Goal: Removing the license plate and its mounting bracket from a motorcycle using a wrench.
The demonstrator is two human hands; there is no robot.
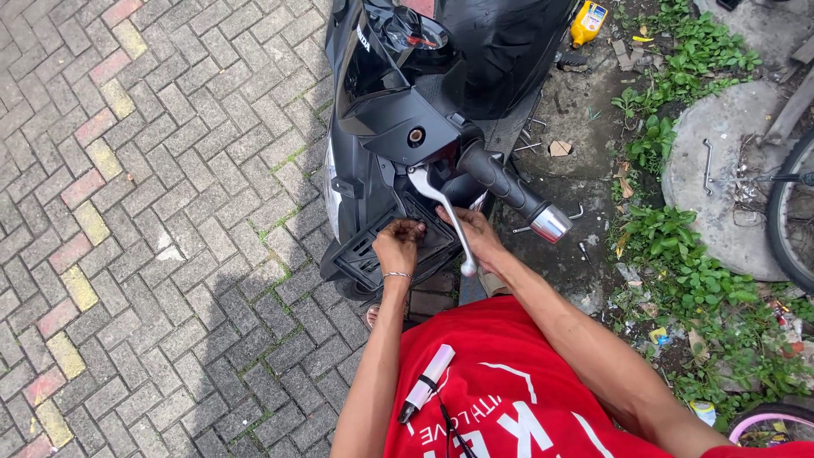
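A black plastic panel [386,246] low on the front of a black scooter [381,110] sits under both hands. The left hand [397,246] pinches its upper edge with bent fingers; the right hand [476,233] presses beside it, grip hidden. A silver brake lever [445,212] hangs between them, handlebar grip [509,191] just above the right hand.

Grey herringbone brick paving [170,220] fills the ground from seven to eleven o'clock, crossed by diagonal bands of faded red and yellow bricks [80,216], with thin green moss in some joints. Hard daylight throws a dark shadow [271,339] across the bricks at six o'clock. At three o'clock lies bare muddy soil [585,110], leafy green weeds [687,271] and a round grey concrete slab [721,170].
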